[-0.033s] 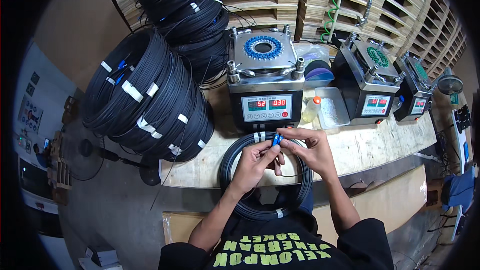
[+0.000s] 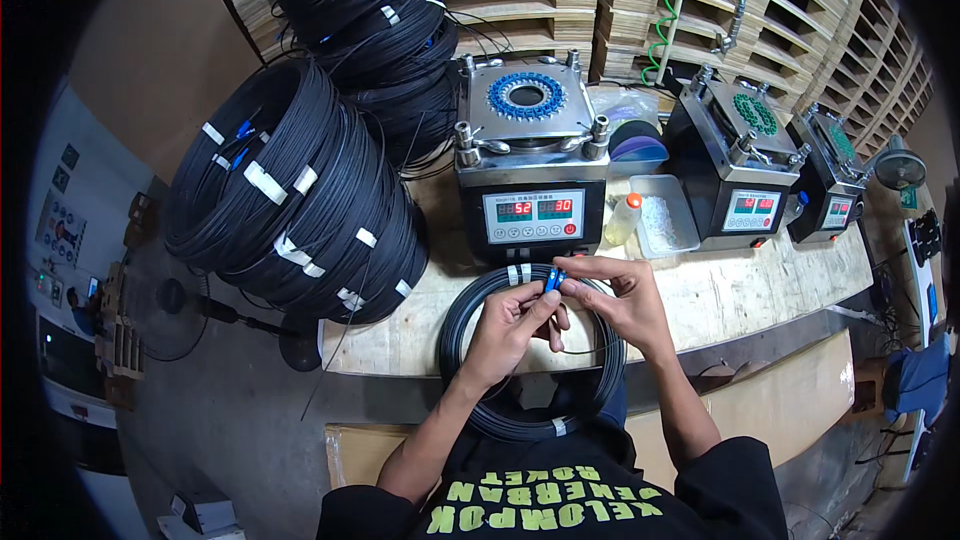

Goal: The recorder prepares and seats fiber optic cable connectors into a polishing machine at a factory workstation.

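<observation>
Between my fingertips is a small blue cable connector (image 2: 552, 281), held above the far side of a coil of black cable (image 2: 452, 332). My left hand (image 2: 506, 333) pinches it from the left with thumb and forefinger. From the right, my right hand (image 2: 630, 306) closes thumb and fingers on its other side, the forefinger reaching over its top. A thin cable runs below the hands across the coil's opening. The coil, bound with white tape, rests partly on the table edge and partly over my lap. My fingers cover much of the connector.
A polishing machine (image 2: 535, 175) with a ring of blue connectors stands beyond my hands. Two similar machines (image 2: 735, 165) with green parts are to the right. A clear bottle (image 2: 622, 224) and a plastic tray (image 2: 668, 230) sit between. Tall stacks of black cable coils (image 2: 330, 190) rise at left.
The lit digits on the nearest machine's display look different. My hands and the connector have not visibly moved.
</observation>
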`<action>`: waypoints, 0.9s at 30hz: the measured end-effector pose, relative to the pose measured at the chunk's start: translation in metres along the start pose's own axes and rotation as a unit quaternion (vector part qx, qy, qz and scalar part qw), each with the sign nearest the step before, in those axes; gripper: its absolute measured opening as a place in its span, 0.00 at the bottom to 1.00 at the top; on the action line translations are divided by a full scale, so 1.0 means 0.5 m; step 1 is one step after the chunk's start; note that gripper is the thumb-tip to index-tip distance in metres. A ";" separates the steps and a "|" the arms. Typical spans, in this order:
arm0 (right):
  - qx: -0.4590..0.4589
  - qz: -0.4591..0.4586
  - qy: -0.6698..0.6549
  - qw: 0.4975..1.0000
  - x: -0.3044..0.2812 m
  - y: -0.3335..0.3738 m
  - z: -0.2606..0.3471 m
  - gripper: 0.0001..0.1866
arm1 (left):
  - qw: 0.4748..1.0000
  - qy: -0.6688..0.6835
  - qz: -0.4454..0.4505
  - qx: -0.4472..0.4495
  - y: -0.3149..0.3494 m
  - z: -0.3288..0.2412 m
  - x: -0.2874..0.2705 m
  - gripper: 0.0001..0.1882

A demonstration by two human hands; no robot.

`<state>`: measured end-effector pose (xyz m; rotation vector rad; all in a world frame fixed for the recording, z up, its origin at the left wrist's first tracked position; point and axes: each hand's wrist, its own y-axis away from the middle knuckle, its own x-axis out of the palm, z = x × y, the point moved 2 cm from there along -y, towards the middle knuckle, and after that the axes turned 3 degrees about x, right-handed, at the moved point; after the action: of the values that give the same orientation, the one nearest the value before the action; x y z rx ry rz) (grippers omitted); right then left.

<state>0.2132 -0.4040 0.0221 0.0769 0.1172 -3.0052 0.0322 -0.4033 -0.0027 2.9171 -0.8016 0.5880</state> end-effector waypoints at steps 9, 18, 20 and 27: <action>-0.003 0.023 -0.015 1.000 0.016 0.008 -0.005 0.21 | 1.000 0.001 -0.019 0.007 -0.001 0.003 0.009 0.15; 0.067 0.149 -0.009 0.987 0.030 0.078 -0.069 0.08 | 0.988 -0.003 -0.122 0.100 -0.002 0.006 -0.023 0.16; 0.065 0.042 -0.112 0.991 0.039 0.090 -0.094 0.08 | 0.989 0.022 -0.116 0.088 -0.001 0.015 -0.011 0.16; 0.061 0.039 -0.032 0.997 0.096 0.120 -0.156 0.04 | 0.949 -0.086 -0.234 0.194 0.037 0.062 0.010 0.12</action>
<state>0.1772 -0.4634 -0.0629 -0.0029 -0.0752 -2.9306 0.0376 -0.4263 -0.0304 3.3725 0.0311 0.4920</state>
